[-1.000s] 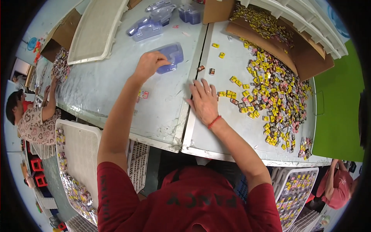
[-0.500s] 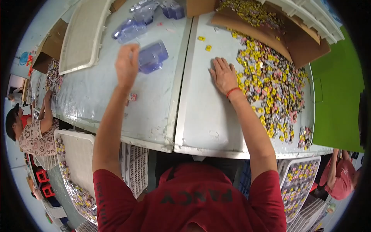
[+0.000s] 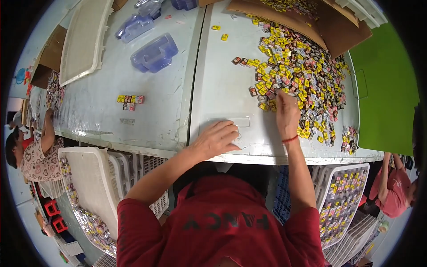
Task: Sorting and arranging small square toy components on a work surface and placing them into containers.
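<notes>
My left hand (image 3: pixel 217 139) lies palm down by the near edge of the white table, fingers stretched out and thumb apart. Just beyond its fingers shows the outline of a clear rectangular plastic piece (image 3: pixel 240 121), partly covered by the hand. At the near left side of a heap of small wrapped pieces (image 3: pixel 289 66), yellow, black, pink and silver, my right hand (image 3: pixel 288 115) has its fingers pinched together. What they hold, if anything, is hidden. A small neat block of the same pieces (image 3: pixel 129 100) sits on the left table, nearer than a bluish clear plastic container (image 3: pixel 154 52).
More clear containers (image 3: pixel 135 26) lie farther back. A cardboard box (image 3: pixel 342 33) spills pieces at far right. A white tray (image 3: pixel 86 40) rests on the left table. Filled trays (image 3: pixel 344 200) stand below the table edge. Co-workers (image 3: pixel 38 155) work at both sides.
My left hand has moved from beside the clear container rightward and nearer. My right hand, flat before, is now closed at the heap. The block of pieces, mostly hidden by my arm before, shows fully.
</notes>
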`<state>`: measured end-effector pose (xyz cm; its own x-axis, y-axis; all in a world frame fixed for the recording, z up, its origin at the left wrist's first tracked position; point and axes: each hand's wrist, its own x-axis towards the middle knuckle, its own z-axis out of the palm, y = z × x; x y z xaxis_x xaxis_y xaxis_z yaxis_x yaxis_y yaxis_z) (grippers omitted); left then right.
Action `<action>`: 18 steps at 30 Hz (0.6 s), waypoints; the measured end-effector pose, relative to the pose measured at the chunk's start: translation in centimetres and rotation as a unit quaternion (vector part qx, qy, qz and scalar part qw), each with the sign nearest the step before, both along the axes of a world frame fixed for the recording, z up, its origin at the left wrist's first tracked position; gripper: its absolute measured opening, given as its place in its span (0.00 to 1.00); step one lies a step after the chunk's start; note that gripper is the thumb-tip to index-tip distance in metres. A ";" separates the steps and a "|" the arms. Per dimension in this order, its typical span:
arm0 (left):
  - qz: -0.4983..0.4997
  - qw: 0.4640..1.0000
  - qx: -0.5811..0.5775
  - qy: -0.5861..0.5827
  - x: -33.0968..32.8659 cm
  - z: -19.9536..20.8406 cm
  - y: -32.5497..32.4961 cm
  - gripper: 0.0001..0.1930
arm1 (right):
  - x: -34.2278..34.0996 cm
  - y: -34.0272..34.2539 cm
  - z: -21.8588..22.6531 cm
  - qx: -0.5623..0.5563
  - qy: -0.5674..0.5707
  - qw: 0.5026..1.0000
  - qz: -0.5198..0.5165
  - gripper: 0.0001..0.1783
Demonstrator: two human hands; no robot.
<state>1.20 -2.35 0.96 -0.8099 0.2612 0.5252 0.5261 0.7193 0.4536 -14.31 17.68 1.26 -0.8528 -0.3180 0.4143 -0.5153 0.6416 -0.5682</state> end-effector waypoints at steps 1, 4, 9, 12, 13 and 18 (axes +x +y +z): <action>0.005 1.000 0.021 0.010 -0.5 0.1 -0.1 0.14 | 0.7 0.2 0.3 0.067 0.067 0.995 0.018 0.10; 0.055 0.998 -0.020 0.009 -4.7 0.4 -1.9 0.10 | 2.5 -2.0 0.3 0.107 0.113 0.988 0.016 0.14; 0.091 0.994 0.042 -0.053 -11.5 -1.2 0.3 0.16 | 1.2 -3.9 -1.1 0.147 0.066 0.987 -0.018 0.16; 0.073 0.992 0.027 -0.096 -12.6 -1.4 -0.2 0.18 | 0.6 -2.9 -0.7 0.054 0.051 0.996 0.044 0.13; 0.072 0.992 0.027 -0.098 -12.7 -1.3 -0.6 0.18 | 0.2 -2.3 -0.8 -0.033 0.024 0.994 0.099 0.12; 0.040 0.988 0.022 -0.147 -13.0 -0.6 -2.9 0.17 | -0.1 1.3 -1.0 -0.016 0.022 1.000 0.014 0.11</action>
<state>-11.81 -5.26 0.39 -0.9461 0.1731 0.2736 0.3098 0.7293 0.6101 -14.39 18.95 0.29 -0.8243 -0.3269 0.4622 -0.5579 0.6080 -0.5648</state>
